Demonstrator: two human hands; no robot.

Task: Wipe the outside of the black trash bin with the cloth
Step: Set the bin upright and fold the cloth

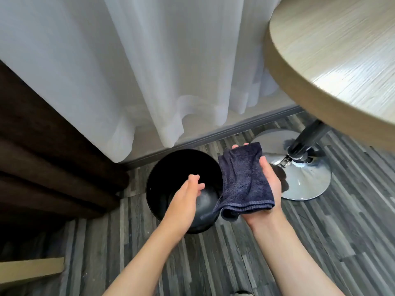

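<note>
Cloth (243, 180) drapes your right hand (268, 189), thumb pinning it; left hand (184, 201), fingers loosely apart, hovers over the bin (162, 167) at nine o'clock.

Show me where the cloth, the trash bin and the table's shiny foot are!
dark blue cloth (243, 180): head view, middle of the folded towel.
black trash bin (171, 165): head view, inner wall.
chrome table base (307, 178): head view, sloping top.

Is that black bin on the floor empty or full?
Empty, as far as shows: the black trash bin stands upright and open, its dark inside bare, though the left hand hides part of it.
</note>
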